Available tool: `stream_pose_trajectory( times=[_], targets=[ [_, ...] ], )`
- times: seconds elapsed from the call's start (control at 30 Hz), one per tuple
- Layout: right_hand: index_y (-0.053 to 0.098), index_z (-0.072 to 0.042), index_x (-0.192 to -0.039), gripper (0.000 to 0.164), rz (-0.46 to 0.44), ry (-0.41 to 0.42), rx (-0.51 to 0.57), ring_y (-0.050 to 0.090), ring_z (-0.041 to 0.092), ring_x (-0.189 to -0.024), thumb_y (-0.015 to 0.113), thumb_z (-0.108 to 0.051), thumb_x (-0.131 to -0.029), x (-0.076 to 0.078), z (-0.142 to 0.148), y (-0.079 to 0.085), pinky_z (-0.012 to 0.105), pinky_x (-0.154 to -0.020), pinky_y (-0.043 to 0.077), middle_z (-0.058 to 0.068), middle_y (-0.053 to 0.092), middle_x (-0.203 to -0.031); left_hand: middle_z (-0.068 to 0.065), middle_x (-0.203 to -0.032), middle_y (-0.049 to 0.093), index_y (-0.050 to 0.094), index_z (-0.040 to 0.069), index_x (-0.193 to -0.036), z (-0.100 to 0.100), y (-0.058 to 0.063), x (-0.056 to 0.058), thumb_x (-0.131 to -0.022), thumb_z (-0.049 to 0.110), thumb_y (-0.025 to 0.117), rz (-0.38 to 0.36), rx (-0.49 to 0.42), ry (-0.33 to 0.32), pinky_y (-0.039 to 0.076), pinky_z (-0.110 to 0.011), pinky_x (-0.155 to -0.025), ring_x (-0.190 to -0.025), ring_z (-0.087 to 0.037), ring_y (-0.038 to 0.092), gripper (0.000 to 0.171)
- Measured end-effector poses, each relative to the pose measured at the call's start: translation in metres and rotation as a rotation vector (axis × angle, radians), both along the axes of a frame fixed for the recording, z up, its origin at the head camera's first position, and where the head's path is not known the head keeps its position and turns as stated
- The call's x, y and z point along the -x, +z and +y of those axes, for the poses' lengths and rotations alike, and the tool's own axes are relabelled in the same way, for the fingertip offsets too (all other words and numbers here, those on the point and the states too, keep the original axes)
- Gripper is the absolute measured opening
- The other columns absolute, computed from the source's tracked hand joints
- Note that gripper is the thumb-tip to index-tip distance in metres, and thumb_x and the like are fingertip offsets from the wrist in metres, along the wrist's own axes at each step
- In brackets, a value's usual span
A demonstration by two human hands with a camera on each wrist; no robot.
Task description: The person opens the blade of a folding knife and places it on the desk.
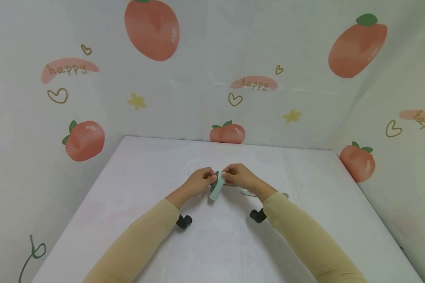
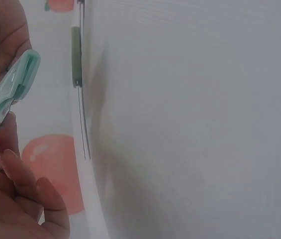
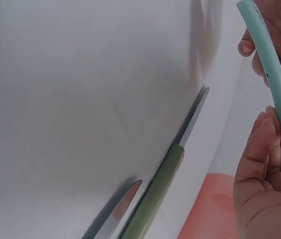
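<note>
A mint-green folding knife is held above the table between both hands, its handle tilted. My left hand pinches the metal blade where it comes out of the slotted handle, as the left wrist view shows at the blade. With thumb and fingers, my right hand grips one end of the handle. The blade's full length is hidden by the fingers. Beneath and beside the right hand, a green-handled knife lies on the table, and a second knife's blade lies alongside it.
The white table extends to a patterned curtain with fruit prints at the back and sides. A black wrist-worn device shows at each forearm, one on the left and one on the right.
</note>
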State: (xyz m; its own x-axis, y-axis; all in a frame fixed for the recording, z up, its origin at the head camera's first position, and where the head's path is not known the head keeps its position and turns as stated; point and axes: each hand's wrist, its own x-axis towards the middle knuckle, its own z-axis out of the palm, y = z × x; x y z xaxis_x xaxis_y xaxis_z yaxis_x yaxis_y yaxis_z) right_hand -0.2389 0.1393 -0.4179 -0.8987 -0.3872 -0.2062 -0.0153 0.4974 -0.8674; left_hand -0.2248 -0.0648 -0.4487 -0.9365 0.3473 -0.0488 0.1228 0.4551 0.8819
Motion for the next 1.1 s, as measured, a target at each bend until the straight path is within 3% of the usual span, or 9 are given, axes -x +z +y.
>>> stream_pose_trajectory(
  times=[0.37,0.83,1.1],
  targets=[
    [0.065,0.003,-0.111,0.022,-0.012,-0.02,0.037,0.063,0.016,-0.086,0.061,-0.017,-0.101,-0.003,0.008,-0.005,0.031,-0.083,0.055,0.006,0.068,-0.092,-0.002,-0.083,0.063,0.06,0.01,-0.093,-0.003,-0.002,-0.006,-0.103,0.022,0.059,0.041,0.001,0.048,0.039,-0.03,-0.063,-0.072,-0.015,0.049,0.016],
    [0.063,0.006,-0.115,0.025,-0.052,-0.048,0.115,0.063,0.016,-0.086,0.061,-0.015,-0.101,-0.004,0.019,-0.01,0.033,-0.085,0.055,0.008,0.069,-0.095,-0.001,-0.08,0.069,0.062,0.009,-0.091,-0.006,-0.003,-0.009,-0.101,0.022,0.061,0.058,-0.044,0.174,0.039,-0.03,-0.062,-0.072,-0.017,0.052,0.016],
    [0.062,0.006,-0.117,0.026,-0.084,-0.077,0.144,0.066,0.017,-0.091,0.059,-0.015,-0.102,-0.01,0.029,-0.008,0.033,-0.089,0.053,0.01,0.071,-0.1,-0.003,-0.081,0.071,0.063,0.006,-0.095,-0.01,0.0,-0.011,-0.102,0.02,0.061,0.044,-0.132,0.248,0.037,-0.03,-0.063,-0.08,-0.023,0.059,0.016]
  ],
)
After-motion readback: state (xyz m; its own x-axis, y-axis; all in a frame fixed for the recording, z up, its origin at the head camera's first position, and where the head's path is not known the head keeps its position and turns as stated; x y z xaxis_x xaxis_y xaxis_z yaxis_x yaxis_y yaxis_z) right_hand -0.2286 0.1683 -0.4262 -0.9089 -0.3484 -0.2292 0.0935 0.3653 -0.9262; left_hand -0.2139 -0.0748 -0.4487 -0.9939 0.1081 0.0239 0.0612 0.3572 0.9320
